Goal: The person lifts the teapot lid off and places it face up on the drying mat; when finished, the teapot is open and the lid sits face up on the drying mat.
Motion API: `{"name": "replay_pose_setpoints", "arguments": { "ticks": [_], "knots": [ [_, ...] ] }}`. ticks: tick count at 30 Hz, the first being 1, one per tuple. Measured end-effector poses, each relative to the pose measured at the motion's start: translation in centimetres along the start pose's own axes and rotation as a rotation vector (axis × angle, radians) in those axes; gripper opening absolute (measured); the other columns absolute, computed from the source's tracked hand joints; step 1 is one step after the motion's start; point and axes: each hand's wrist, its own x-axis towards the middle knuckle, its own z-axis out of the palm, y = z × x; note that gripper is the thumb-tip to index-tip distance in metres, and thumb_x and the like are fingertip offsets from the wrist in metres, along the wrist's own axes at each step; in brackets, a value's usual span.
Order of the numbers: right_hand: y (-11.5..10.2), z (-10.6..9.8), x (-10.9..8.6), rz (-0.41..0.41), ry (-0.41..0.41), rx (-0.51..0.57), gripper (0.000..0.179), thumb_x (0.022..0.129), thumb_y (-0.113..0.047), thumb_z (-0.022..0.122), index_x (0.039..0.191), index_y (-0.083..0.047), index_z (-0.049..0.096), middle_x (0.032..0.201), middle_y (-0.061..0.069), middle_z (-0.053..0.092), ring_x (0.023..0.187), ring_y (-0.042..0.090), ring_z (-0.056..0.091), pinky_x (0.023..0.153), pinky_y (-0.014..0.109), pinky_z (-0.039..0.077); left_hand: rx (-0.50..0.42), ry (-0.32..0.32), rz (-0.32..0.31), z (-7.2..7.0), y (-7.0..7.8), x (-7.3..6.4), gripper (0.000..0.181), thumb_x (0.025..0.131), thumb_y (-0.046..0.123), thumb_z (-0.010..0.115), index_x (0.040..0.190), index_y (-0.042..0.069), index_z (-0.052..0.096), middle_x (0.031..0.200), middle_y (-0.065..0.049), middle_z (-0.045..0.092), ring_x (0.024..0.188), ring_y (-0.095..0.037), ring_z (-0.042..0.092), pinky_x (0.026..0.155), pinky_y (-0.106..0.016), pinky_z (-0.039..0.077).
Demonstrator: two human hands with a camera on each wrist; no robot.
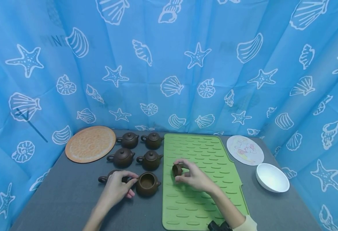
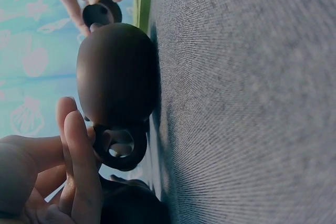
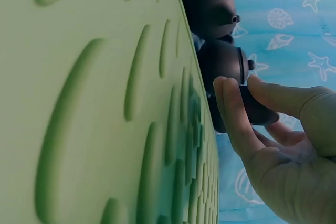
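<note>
A dark brown teapot [image 1: 147, 184] stands lidless on the grey table, its round mouth facing up and spout pointing right. My left hand [image 1: 118, 187] is at its left side, thumb and fingers pinching the looped handle [image 2: 140, 150]. Over the green mat, my right hand [image 1: 195, 176] pinches a small dark brown teapot lid [image 1: 177, 170] between thumb and fingers. The lid is tipped on edge, with its hollow underside toward the teapot. In the right wrist view, the fingers hide part of the lid [image 3: 257, 109].
Several lidded teapots [image 1: 122, 158] stand in two columns behind; another [image 1: 104, 179] is partly hidden by my left hand. The green mat [image 1: 198, 211] lies at right. Farther right are a white bowl [image 1: 272, 178] and a round patterned mat [image 1: 245, 150]. An orange round mat [image 1: 90, 144] lies back left, before the blue curtain [image 1: 163, 64].
</note>
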Motion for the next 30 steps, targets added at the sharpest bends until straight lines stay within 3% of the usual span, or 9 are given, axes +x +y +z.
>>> {"name": "replay_pose_setpoints", "arguments": {
  "ticks": [5, 11, 20, 30],
  "knots": [
    [0.18, 0.10, 0.05, 0.031, -0.031, 0.021, 0.057, 0.102, 0.007, 0.065, 0.154, 0.013, 0.041, 0.142, 0.039, 0.054, 0.107, 0.048, 0.078, 0.091, 0.040, 0.069, -0.005, -0.005, 0.002, -0.04, -0.04, -0.03, 0.017, 0.100, 0.003, 0.074, 0.114, 0.011, 0.081, 0.073, -0.006, 0.077, 0.054, -0.017, 0.074, 0.051, -0.028, 0.062],
    [0.31, 0.25, 0.28, 0.045, -0.079, 0.023, 0.056, 0.102, 0.009, 0.062, 0.155, 0.013, 0.043, 0.145, 0.039, 0.050, 0.102, 0.037, 0.080, 0.090, 0.033, 0.068, -0.010, -0.007, 0.002, -0.11, -0.02, -0.06, 0.017, 0.100, 0.004, 0.074, 0.115, 0.010, 0.080, 0.072, -0.006, 0.077, 0.054, -0.018, 0.074, 0.051, -0.028, 0.061],
    [0.36, 0.56, 0.45, 0.070, -0.111, -0.007, 0.054, 0.103, 0.008, 0.060, 0.155, 0.012, 0.045, 0.148, 0.038, 0.049, 0.095, 0.025, 0.079, 0.088, 0.033, 0.068, -0.015, -0.016, -0.001, -0.19, 0.02, -0.10, 0.017, 0.100, 0.004, 0.073, 0.115, 0.010, 0.080, 0.074, -0.006, 0.077, 0.055, -0.018, 0.074, 0.052, -0.028, 0.062],
    [0.39, 0.74, 0.60, 0.041, -0.125, -0.097, 0.057, 0.101, 0.005, 0.065, 0.155, 0.008, 0.046, 0.148, 0.035, 0.053, 0.093, 0.029, 0.079, 0.081, 0.036, 0.070, -0.016, -0.013, -0.001, -0.13, -0.03, -0.06, 0.017, 0.100, 0.004, 0.074, 0.115, 0.010, 0.080, 0.076, -0.005, 0.078, 0.055, -0.018, 0.074, 0.052, -0.028, 0.062]
  ]
}}
